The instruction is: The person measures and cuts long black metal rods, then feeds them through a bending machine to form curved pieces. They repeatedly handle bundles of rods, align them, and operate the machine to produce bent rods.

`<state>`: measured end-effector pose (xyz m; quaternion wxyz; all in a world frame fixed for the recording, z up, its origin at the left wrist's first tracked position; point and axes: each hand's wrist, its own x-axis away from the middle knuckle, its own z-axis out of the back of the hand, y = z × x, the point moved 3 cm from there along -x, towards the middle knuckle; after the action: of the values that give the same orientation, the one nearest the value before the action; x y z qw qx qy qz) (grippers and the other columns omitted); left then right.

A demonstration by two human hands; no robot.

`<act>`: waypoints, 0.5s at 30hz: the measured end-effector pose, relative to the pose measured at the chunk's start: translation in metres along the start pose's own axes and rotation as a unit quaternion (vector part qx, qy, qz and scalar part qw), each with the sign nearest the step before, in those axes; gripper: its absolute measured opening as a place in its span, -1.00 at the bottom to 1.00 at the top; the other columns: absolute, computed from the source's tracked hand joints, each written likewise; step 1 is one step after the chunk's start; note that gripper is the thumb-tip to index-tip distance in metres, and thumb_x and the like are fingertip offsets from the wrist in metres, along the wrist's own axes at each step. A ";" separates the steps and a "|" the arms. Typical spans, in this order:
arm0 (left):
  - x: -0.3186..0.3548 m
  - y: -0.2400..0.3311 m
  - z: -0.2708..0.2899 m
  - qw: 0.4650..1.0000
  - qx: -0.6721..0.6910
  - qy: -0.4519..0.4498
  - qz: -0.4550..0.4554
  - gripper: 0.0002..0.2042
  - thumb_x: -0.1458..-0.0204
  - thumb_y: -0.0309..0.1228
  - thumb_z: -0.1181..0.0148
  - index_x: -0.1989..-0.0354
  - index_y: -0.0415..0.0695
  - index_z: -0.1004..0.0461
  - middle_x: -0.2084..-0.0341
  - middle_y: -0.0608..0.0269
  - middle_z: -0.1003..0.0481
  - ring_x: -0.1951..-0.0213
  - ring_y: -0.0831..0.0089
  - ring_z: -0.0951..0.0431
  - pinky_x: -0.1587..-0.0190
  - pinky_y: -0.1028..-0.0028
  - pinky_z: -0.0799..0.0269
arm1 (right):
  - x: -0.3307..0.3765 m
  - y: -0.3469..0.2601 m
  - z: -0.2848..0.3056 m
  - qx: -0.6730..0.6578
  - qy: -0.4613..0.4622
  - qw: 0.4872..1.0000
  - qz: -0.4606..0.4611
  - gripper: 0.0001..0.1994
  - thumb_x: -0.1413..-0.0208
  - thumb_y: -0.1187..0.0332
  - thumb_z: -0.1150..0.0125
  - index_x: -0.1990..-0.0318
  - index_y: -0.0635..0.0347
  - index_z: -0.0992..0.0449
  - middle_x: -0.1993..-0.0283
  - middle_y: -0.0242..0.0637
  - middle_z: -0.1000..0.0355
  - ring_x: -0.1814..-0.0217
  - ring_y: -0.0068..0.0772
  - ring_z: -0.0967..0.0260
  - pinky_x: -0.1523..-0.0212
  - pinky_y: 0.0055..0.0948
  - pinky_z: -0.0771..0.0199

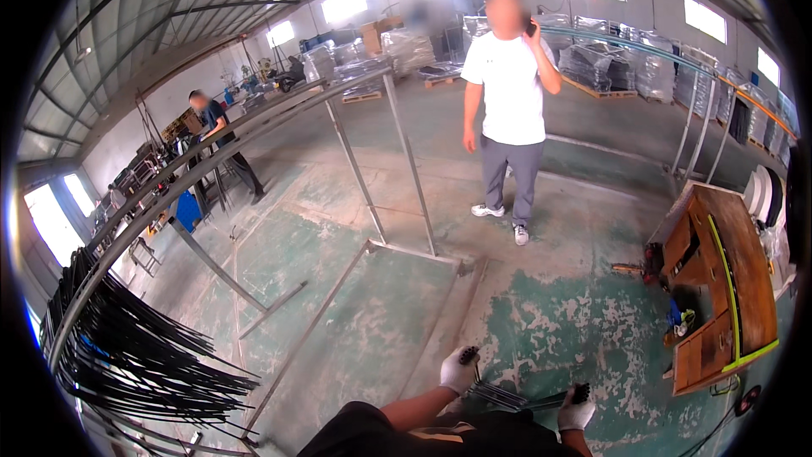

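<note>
My left hand (457, 372), in a white glove, is closed round dark rod ends that poke out above its fingers. My right hand (577, 413), gloved the same way, is closed round another cluster of black ends. Low in front of my body, a bundle of thin black rods (501, 395) runs between the two hands. My torso hides part of the bundle, so I cannot tell whether both hands grip the same rods. On the left, many long black rods (144, 347) hang over a metal rack (203, 171), bending downward.
A person in a white shirt (512, 89) stands ahead, holding a phone. Another person (222, 140) bends over work at the far left. At right stands a wooden cabinet (727, 271) beside a red tool (652, 262). Wrapped pallets (592, 63) line the back wall.
</note>
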<state>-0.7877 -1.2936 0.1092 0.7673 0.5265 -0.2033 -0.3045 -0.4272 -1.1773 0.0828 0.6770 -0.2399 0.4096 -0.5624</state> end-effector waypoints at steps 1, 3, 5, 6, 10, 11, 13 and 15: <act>-0.004 -0.009 0.001 1.000 0.015 0.000 0.001 -0.77 -0.21 -0.34 -0.33 -0.01 -0.08 -0.69 0.16 0.04 -0.70 0.11 0.10 -0.72 0.01 0.24 -0.60 | -0.005 -0.011 -0.012 -0.015 -0.005 1.000 0.011 -0.75 -0.32 0.25 -0.29 0.16 0.32 -0.66 0.25 0.03 -0.66 0.20 0.07 -0.68 0.20 -0.08 -0.62; -0.019 -0.026 -0.023 0.995 -0.048 -0.003 -0.084 -0.76 -0.26 -0.32 -0.27 -0.05 -0.01 -0.70 0.13 0.04 -0.71 0.13 0.07 -0.73 0.03 0.21 -0.61 | -0.002 0.022 -0.011 -0.033 0.031 0.999 -0.030 -0.71 -0.35 0.27 -0.30 0.05 0.40 -0.64 0.16 0.03 -0.66 0.10 -0.11 -0.68 0.06 -0.17 -0.63; -0.041 -0.044 -0.055 0.990 -0.090 -0.021 -0.104 -0.74 -0.27 -0.20 -0.25 -0.05 0.09 -0.70 0.13 -0.01 -0.68 0.10 -0.01 -0.69 0.02 0.09 -0.58 | -0.023 -0.013 -0.004 0.006 0.026 0.998 -0.050 -0.69 -0.34 0.23 -0.29 0.02 0.36 -0.64 0.13 0.03 -0.66 0.08 -0.08 -0.67 0.04 -0.15 -0.62; -0.043 -0.040 -0.062 0.987 -0.037 -0.045 -0.150 -0.72 -0.25 -0.17 -0.27 -0.05 0.06 -0.68 0.14 -0.03 -0.68 0.10 -0.07 -0.66 0.03 0.06 -0.55 | -0.026 -0.026 -0.003 0.009 0.028 0.997 -0.074 -0.68 -0.34 0.22 -0.28 0.01 0.35 -0.64 0.11 0.04 -0.66 0.06 -0.07 -0.66 0.04 -0.14 -0.62; -0.020 -0.018 -0.033 0.997 -0.035 -0.064 -0.033 -0.71 -0.24 -0.20 -0.30 -0.07 0.00 -0.62 0.12 -0.04 -0.65 0.09 -0.12 -0.64 0.06 0.08 -0.54 | -0.022 -0.044 -0.012 0.017 -0.001 0.992 -0.124 -0.63 -0.33 0.14 -0.26 -0.05 0.28 -0.63 0.05 0.05 -0.64 0.02 0.00 -0.64 0.02 -0.11 -0.62; -0.022 -0.014 -0.027 0.997 -0.035 -0.047 -0.041 -0.72 -0.24 -0.21 -0.30 -0.06 -0.01 -0.62 0.13 -0.05 -0.65 0.09 -0.12 -0.64 0.07 0.09 -0.54 | -0.025 -0.043 -0.011 0.020 -0.008 0.991 -0.132 -0.62 -0.33 0.13 -0.25 -0.07 0.26 -0.63 0.03 0.06 -0.64 0.01 0.02 -0.64 0.01 -0.10 -0.61; -0.028 -0.020 -0.022 0.997 -0.045 -0.049 -0.038 -0.75 -0.24 -0.24 -0.30 -0.01 -0.05 -0.60 0.18 -0.08 -0.62 0.11 -0.15 -0.61 0.09 0.06 -0.51 | -0.027 -0.044 -0.008 0.022 -0.016 0.988 -0.154 -0.60 -0.33 0.09 -0.24 -0.10 0.23 -0.63 0.00 0.06 -0.63 -0.01 0.05 -0.63 0.00 -0.08 -0.61; -0.029 -0.010 -0.018 0.998 -0.040 -0.033 -0.036 -0.77 -0.23 -0.26 -0.30 0.01 -0.06 -0.60 0.20 -0.09 -0.61 0.12 -0.15 -0.61 0.10 0.05 -0.50 | -0.029 -0.041 -0.006 0.024 -0.013 0.984 -0.178 -0.57 -0.33 0.06 -0.23 -0.13 0.20 -0.63 -0.03 0.07 -0.63 -0.03 0.08 -0.62 -0.01 -0.06 -0.61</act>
<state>-0.7999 -1.2639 0.0939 0.7691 0.4922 -0.1975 -0.3568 -0.4558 -1.1595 0.1201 0.5770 -0.3000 0.3383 -0.6801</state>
